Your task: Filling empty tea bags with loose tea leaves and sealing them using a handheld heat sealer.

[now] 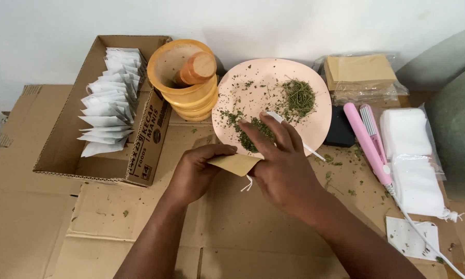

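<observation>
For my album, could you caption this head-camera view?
Left hand holds a small tan pouch while right hand reaches dried green herbs on a pink plate.

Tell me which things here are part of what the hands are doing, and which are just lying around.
In use:
left hand holding the tan paper pouch
right hand holding a white spoon
pink plate of dried green herbs

Lying about:
cardboard box of white sachets
wooden mortar and pestle
pink sealer
white bags

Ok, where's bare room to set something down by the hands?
Bare cardboard lies below the left hand and right hand, and left of the box of sachets. Crowded: mortar, plate, pink sealer, white bags.
</observation>
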